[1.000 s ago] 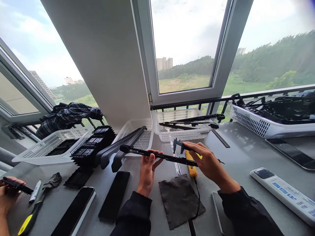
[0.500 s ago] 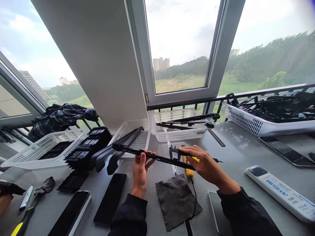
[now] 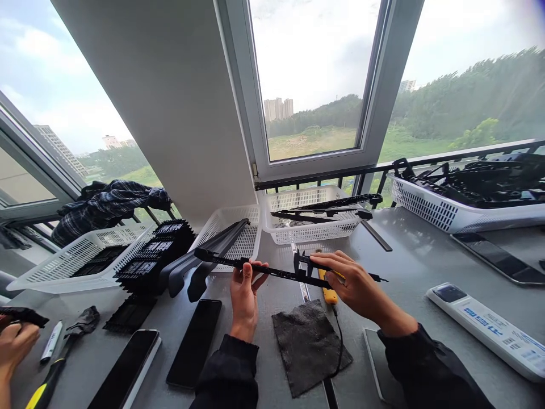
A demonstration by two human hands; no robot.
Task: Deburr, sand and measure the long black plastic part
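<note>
Here the left hand (image 3: 243, 295) pinches a long black strip (image 3: 255, 268) held level above the dark cloth (image 3: 310, 346) on the desk (image 3: 409, 267). The right hand (image 3: 357, 287) grips a caliper (image 3: 313, 264) whose jaws sit on the strip, just above that cloth. Beyond the cloth stands a white basket (image 3: 310, 218).

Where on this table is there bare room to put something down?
Bare grey table lies between the middle basket and the remote. The left is crowded: phones, black parts, marker.
</note>
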